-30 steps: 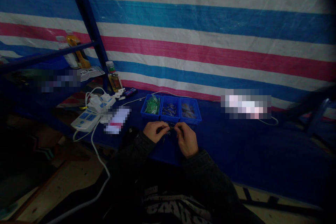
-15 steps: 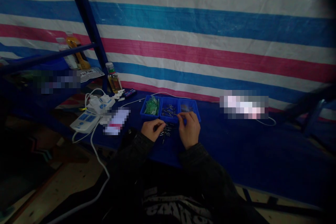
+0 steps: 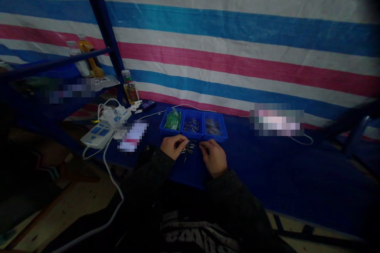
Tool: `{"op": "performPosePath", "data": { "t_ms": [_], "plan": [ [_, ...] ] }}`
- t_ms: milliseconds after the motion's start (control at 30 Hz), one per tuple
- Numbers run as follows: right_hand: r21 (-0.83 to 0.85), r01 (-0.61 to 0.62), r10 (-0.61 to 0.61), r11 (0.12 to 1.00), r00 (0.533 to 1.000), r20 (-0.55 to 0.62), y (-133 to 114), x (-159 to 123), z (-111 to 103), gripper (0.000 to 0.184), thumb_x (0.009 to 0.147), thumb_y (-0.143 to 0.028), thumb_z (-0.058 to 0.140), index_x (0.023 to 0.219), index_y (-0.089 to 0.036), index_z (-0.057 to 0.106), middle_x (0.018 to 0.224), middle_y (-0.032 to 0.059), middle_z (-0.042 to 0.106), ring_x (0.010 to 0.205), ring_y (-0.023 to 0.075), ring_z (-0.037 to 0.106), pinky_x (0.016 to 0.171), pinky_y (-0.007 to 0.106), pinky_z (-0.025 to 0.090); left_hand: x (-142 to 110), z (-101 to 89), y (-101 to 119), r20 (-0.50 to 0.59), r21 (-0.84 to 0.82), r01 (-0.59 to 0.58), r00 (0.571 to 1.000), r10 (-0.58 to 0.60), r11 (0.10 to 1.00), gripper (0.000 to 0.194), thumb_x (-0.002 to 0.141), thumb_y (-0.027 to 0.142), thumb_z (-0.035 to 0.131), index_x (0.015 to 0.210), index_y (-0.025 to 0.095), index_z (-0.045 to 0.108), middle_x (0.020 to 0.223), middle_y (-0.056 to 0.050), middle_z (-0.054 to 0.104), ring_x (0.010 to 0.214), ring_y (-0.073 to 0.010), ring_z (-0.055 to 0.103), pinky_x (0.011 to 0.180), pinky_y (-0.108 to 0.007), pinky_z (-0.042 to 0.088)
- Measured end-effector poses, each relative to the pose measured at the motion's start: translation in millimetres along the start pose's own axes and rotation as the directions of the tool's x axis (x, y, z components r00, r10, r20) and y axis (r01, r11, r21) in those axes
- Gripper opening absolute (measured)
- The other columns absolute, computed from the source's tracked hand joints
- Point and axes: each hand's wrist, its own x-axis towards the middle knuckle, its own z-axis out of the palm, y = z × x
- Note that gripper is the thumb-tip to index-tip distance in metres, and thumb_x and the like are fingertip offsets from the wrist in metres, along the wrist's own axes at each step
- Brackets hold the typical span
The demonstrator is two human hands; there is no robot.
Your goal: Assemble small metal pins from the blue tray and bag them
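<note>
My left hand (image 3: 173, 146) and my right hand (image 3: 214, 158) rest on the blue table cover, fingertips at a small pile of loose metal pins (image 3: 188, 147). Both hands' fingers touch or nearly touch the pile. The pictures are too small to show whether either pinches a pin. Just beyond stand three blue plastic bins (image 3: 192, 137) side by side. Green packets (image 3: 172, 120) fill the left bin, thin pins (image 3: 191, 125) lie in the middle one, and small dark parts (image 3: 213, 127) lie in the right one.
A white power strip (image 3: 97, 135) with plugged-in adapters and white cables lies left of the bins. A plastic bottle (image 3: 130, 89) stands behind it. A blue metal frame (image 3: 102, 19) and a striped tarp (image 3: 237, 59) rise behind the table.
My right hand has come back from the right bin's rim, down and toward the loose pins. My left hand stays at the pile. The view has shifted slightly.
</note>
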Motion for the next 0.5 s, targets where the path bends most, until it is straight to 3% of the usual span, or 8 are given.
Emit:
{"op": "performPosePath", "data": {
  "t_ms": [167, 500],
  "plan": [
    [-0.035, -0.01, 0.012, 0.999, 0.998, 0.068, -1.1, 2.4, 1.7, 0.016, 0.091, -0.017, 0.056, 0.094, -0.025, 0.07, 0.092, 0.0028, 0.064, 0.08, 0.017, 0.061, 0.071, 0.028, 0.04, 0.4, 0.1, 0.9, 0.004, -0.006, -0.006, 1.0, 0.006, 1.0, 0.021, 0.091, 0.032, 0.059, 0.088, 0.015, 0.072, 0.066, 0.0, 0.07, 0.054, -0.0091, 0.057, 0.055, -0.019, 0.04],
    [-0.029, 0.0, 0.001, 1.0, 0.999, 0.04, -3.7, 3.3, 1.3, 0.018, 0.091, -0.009, 0.048, 0.084, -0.021, 0.059, 0.086, 0.0044, 0.061, 0.076, 0.0174, 0.058, 0.069, 0.028, 0.039, 0.1, 0.3, 1.0, 0.015, -0.031, 0.002, 1.0, -0.002, 1.0, 0.022, 0.091, 0.033, 0.059, 0.088, 0.015, 0.072, 0.066, 0.0, 0.07, 0.055, -0.0091, 0.058, 0.055, -0.019, 0.041]
  ]
}}
